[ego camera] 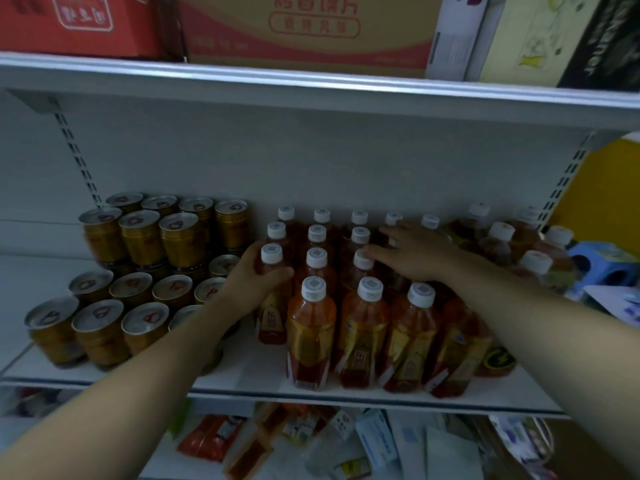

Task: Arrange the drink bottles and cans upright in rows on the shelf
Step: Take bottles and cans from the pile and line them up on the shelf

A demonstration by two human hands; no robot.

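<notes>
Left hand (249, 282) grips a bottle (272, 254); right hand (415, 252) lies flat, fingers spread, on bottle caps (363, 260); labels (358, 358) blurred.

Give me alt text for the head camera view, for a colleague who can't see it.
The person's left hand grips a white-capped orange bottle at the left edge of the bottle rows on the white shelf, while the right hand rests flat across caps further right. Gold cans stand upright to the left; cardboard boxes sit above.
</notes>
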